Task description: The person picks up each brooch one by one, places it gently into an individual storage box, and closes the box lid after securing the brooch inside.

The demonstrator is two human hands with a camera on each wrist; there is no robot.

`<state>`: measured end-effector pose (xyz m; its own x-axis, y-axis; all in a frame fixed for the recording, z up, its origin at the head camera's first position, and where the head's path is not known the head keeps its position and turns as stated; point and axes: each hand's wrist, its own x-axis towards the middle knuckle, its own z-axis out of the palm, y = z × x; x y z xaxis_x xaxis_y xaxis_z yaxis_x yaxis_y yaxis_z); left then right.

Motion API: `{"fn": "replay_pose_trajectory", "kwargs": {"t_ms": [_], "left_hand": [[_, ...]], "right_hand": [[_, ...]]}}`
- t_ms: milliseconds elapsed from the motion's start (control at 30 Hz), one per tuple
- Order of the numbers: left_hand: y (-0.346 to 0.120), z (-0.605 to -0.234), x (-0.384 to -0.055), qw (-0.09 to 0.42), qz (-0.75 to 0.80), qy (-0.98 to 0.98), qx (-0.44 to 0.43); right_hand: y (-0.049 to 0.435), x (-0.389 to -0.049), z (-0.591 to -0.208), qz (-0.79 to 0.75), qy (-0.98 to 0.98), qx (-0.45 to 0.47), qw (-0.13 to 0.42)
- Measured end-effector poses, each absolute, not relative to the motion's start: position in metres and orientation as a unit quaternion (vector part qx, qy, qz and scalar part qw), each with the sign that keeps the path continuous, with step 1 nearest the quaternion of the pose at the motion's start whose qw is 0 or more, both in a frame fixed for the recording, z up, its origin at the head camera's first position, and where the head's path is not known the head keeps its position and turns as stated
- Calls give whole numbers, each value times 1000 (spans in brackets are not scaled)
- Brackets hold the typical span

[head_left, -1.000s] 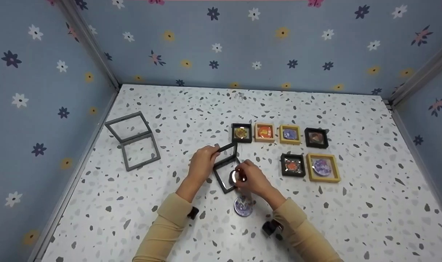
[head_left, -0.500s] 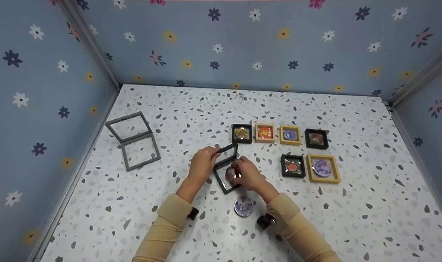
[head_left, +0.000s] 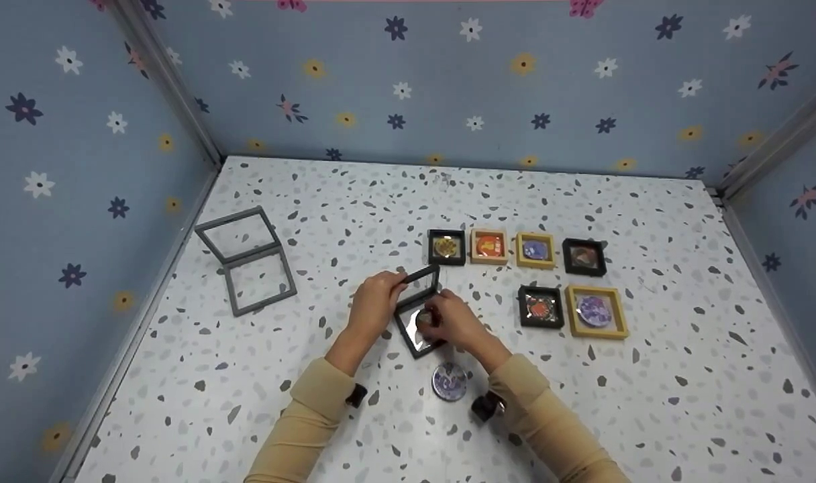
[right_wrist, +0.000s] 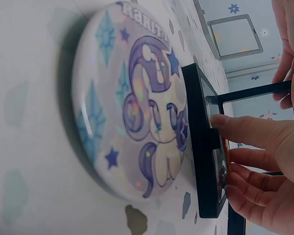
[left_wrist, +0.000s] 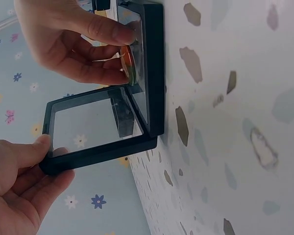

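Observation:
A black hinged display case [head_left: 406,337] with clear film panes stands open on the table, its lid tilted up. My left hand [head_left: 373,305] pinches the lid's outer edge between thumb and fingers, also plain in the left wrist view. Over the film of the lower half, my right hand [head_left: 460,323] grips a round badge [left_wrist: 127,63] with an orange and green edge. The badge leans against the film, and fingers cover much of its face. On the near side of the case lies a purple and white pony badge [right_wrist: 137,103], face up.
A larger grey display case [head_left: 260,307] stands open at the left. Several small cases with badges inside are at the right, among them a black one [head_left: 540,325], a yellow one [head_left: 599,332] and an orange one [head_left: 488,261]. Flowered walls [head_left: 408,60] enclose the table.
My right hand has moved slightly left with the badge, bringing it from the case's right side over the lower half and turning it. My left hand keeps its grip on the lid.

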<state>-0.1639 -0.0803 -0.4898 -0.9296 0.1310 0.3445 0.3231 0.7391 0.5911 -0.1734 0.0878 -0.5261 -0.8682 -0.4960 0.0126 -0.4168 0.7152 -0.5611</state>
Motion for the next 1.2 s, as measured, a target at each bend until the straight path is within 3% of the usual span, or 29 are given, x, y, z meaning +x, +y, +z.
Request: {"fn": "replay_pose_trajectory", "kwargs": {"t_ms": [700,1200], "left_hand": [[-80,-492,-164,150,-354,-915,-123],[-79,-490,-161,143,-345,-919,-125]], "right_hand": [[114,-162,-524,-310,919,-237,52],[132,-157,-533,-344,915,-196,76]]}}
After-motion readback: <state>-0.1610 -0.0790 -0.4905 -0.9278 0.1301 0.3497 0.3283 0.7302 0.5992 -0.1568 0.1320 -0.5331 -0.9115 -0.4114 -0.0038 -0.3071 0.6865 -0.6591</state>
